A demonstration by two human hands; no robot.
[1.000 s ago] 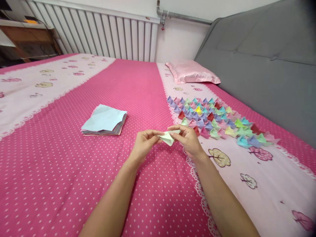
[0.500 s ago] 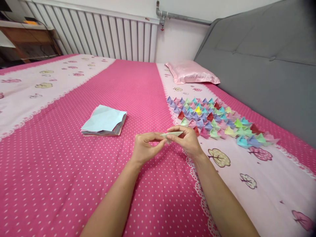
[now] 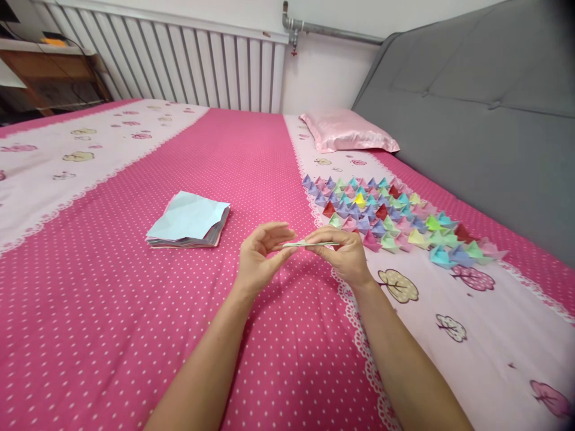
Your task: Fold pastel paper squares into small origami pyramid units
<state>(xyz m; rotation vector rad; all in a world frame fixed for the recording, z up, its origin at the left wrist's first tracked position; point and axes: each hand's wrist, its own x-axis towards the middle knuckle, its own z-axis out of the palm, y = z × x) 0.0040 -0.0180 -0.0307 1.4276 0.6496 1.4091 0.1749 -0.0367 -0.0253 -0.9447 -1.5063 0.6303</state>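
Note:
A folded piece of pale green paper (image 3: 300, 243) is held level above the bed, seen nearly edge-on as a thin strip. My right hand (image 3: 349, 256) pinches its right part between thumb and fingers. At the paper's left end is my left hand (image 3: 257, 254), its thumb tip touching or just under the edge, while its fingers are raised apart above. To the left lies a stack of square paper sheets (image 3: 191, 216), light blue on top. Rows of small folded paper boats (image 3: 369, 214) in many colours stand on the right, just beyond my right hand.
The bed is covered by a pink dotted sheet (image 3: 112, 299) with pale printed bands. Farther back lies a pink pillow (image 3: 348, 130), beside a grey padded headboard (image 3: 471, 114). A white radiator (image 3: 179, 63) and a pipe (image 3: 336, 31) line the wall.
My left fingers have lifted off the paper and spread from the thumb. The paper has turned flatter and now shows as a thinner strip. My right hand keeps its pinch.

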